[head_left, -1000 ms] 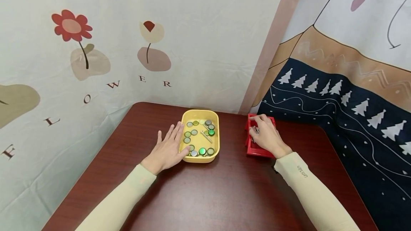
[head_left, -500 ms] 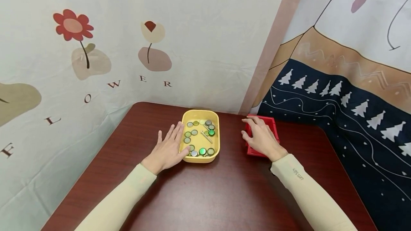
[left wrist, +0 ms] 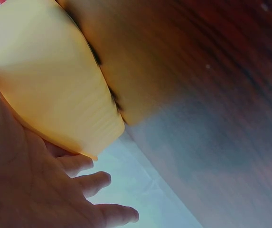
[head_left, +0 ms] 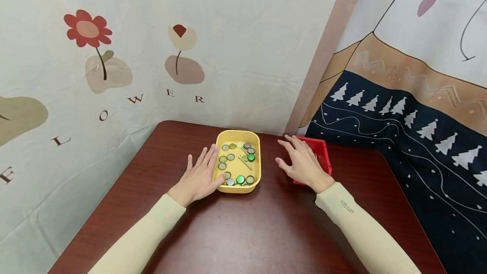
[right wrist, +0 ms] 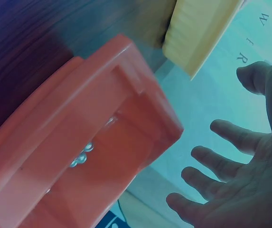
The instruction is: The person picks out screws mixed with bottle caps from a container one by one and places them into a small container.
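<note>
My left hand (head_left: pixel 195 179) rests with straight, spread fingers along the left rim of a yellow tray (head_left: pixel 239 190). Inside the tray lie several bottle caps, one of them bright green (head_left: pixel 240 179), and a thin metal rod like a screw or nail (head_left: pixel 245 163). In the left wrist view the fingertips sit right at the rim of the yellow wall (left wrist: pixel 60 85). Over the left side of a red bin (head_left: pixel 322 154) hovers my right hand (head_left: pixel 303 165), fingers spread and holding nothing visible. Small shiny metal pieces (right wrist: pixel 81 157) lie in the bin in the right wrist view.
Both containers stand near the back of a dark reddish-brown table (head_left: pixel 243 231), with a strip of tabletop between them. Behind the table hangs a pale cloth (head_left: pixel 243 54) with flower prints, and a navy tree-patterned cloth (head_left: pixel 380 138) hangs at the right.
My right hand has drawn out of the red bin and moved left, its fingers spreading from a bent pose. My left hand has stayed on the tray.
</note>
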Tool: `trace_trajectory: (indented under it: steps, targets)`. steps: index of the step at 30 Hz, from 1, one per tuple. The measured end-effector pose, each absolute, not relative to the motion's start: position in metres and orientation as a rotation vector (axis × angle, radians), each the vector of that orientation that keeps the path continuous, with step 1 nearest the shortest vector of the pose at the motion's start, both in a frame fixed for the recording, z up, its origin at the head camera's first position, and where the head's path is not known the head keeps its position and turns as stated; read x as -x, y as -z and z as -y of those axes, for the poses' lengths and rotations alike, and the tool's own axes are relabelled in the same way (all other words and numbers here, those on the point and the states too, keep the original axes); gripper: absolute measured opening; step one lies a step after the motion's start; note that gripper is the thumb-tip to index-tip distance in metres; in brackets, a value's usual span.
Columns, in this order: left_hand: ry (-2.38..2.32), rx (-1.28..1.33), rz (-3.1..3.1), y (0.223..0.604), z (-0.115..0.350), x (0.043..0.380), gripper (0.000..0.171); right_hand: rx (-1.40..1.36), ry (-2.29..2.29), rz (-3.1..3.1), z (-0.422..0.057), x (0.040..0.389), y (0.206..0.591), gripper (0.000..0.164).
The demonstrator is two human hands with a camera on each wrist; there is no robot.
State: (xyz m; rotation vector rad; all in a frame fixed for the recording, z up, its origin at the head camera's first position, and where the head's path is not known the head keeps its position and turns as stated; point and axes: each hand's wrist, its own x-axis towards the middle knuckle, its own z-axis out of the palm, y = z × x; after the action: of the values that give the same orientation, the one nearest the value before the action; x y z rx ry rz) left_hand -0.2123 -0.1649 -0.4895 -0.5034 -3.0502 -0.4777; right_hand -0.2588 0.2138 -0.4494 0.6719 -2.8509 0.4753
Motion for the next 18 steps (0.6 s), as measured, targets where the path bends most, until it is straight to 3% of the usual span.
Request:
trace_trajectory:
  steps: [18]
  targets:
    - [0.466, 0.499, 3.045, 0.491, 0.165, 0.214, 0.095, -0.815, -0.42, 2.824, -0.171, 0.265, 0.447, 0.069]
